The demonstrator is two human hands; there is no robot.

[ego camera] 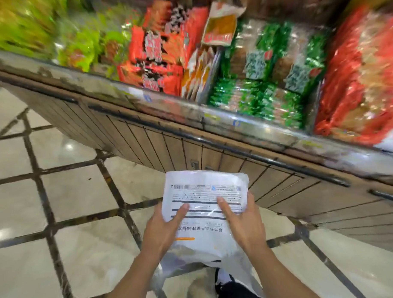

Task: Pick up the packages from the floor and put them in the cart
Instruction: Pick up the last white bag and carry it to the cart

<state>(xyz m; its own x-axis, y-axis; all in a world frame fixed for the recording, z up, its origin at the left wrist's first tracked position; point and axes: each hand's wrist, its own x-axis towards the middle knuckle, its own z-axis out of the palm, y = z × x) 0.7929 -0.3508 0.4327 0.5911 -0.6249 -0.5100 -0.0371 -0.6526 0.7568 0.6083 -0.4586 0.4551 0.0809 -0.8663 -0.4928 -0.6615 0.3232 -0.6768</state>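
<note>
A white plastic mailer package [206, 193] with a printed shipping label is held flat in front of me, above the tiled floor. My left hand [162, 230] grips its left edge, thumb on top. My right hand [240, 223] grips its right edge, thumb on the label. The package's loose lower end hangs crumpled between my forearms. No cart is visible in this view.
A long display bin [168, 127] with wood-panelled sides and a shiny metal rim runs diagonally ahead, filled with green, red and orange snack packets [266, 79]. The glossy floor [70, 197] has pale tiles with dark borders. My dark shoe [224, 279] shows below the package.
</note>
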